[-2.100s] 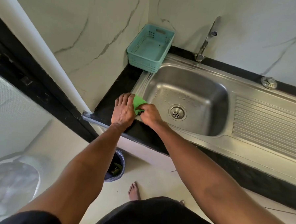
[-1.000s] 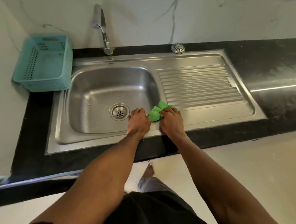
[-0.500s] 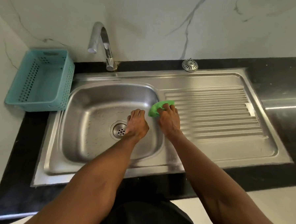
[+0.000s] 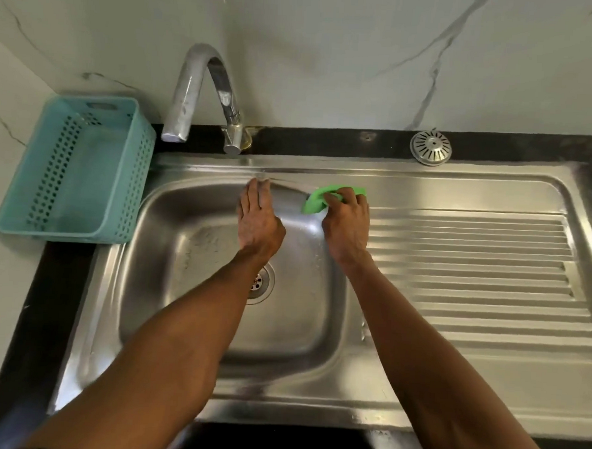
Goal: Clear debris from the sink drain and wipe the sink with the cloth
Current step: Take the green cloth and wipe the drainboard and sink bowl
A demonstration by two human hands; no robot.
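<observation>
A steel sink (image 4: 186, 328) fills the middle of the head view, with its round drain (image 4: 261, 283) partly hidden behind my left forearm. My right hand (image 4: 346, 223) grips a crumpled green cloth (image 4: 318, 202) and holds it against the basin's far right corner, at the rim. My left hand (image 4: 259, 219) lies with straight fingers flat on the basin's back wall, fingertips at the rim, a short gap left of the cloth. No debris shows in the basin.
A curved tap (image 4: 205, 92) stands behind the basin. A teal plastic basket (image 4: 74, 168) sits on the black counter (image 4: 53, 307) at the left. The ribbed drainboard (image 4: 473, 285) lies to the right, with a loose metal strainer (image 4: 430, 148) behind it.
Both hands moved from the sink's front edge up to the basin's far rim, the right hand carrying the cloth along. The camera has come closer over the basin.
</observation>
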